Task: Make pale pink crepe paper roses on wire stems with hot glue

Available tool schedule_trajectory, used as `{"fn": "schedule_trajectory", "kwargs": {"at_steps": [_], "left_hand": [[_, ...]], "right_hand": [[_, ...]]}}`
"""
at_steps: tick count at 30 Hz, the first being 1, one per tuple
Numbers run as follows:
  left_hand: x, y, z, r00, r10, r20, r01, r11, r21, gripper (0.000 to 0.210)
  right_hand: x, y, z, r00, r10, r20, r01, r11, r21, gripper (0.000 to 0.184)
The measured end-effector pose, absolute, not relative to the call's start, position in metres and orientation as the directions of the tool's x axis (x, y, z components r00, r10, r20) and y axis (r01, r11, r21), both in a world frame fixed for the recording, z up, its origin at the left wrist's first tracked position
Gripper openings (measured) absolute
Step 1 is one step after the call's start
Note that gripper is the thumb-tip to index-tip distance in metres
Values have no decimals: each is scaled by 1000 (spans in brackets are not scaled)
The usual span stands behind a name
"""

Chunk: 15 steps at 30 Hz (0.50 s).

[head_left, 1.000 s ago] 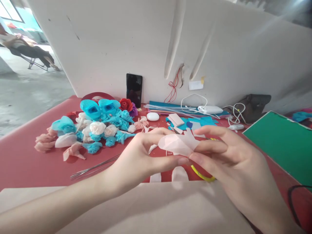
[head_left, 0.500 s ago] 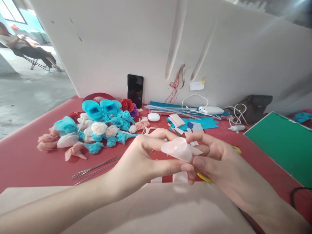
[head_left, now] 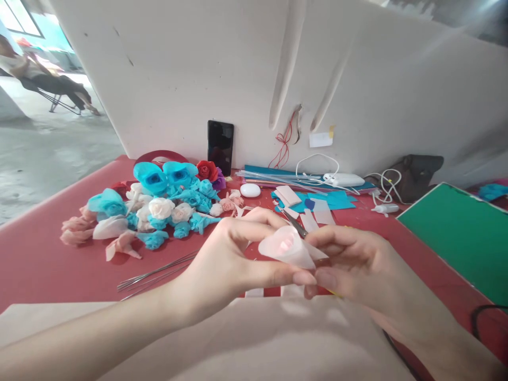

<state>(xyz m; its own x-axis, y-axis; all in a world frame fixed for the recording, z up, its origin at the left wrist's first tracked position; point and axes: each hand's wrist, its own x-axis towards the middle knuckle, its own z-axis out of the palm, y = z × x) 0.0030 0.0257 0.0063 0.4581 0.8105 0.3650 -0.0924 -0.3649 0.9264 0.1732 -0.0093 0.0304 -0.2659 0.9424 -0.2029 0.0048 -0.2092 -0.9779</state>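
A pale pink paper flower [head_left: 286, 248], rolled into a cone with a pointed flap on its right, is held up between both hands. My left hand [head_left: 234, 259] is closed on its left side, thumb along the bottom and fingers behind. At the base my right hand [head_left: 353, 264] has its thumb beside my left thumb, with bent fingers around the flap; the exact contact is partly hidden. Just behind the flower lie scissors [head_left: 296, 222], their handles mostly covered by my right hand. Pink paper strips [head_left: 323, 212] lie beyond the fingers.
A pile of blue, white and pink paper flowers [head_left: 161, 209] covers the left of the red table [head_left: 35, 259]. Metal wires [head_left: 154, 272] lie before it. A phone [head_left: 220, 145] leans on the wall. A green board [head_left: 460, 238] stands right. Someone sits [head_left: 51, 79] far left.
My right fingers have come down and nearer the flower's base, uncovering the scissors and more paper strips. The flower has tipped slightly, showing more of its inside.
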Motion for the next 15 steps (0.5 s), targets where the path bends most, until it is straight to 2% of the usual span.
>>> {"fn": "schedule_trajectory", "kwargs": {"at_steps": [6,10,15], "left_hand": [[2,25,8,463,823,329,-106,-317,942,10],[2,24,7,454,812,367,-104,-360,927,9],[1,26,9,508,765,396,12,-466,885,5]], "right_hand": [[171,-13,27,-247,953,-176,2,-181,-983,6],[171,-13,27,-251,953,-169,11,-172,-985,4],[176,-13,29,-238,956,-170,153,-136,-979,5]]}}
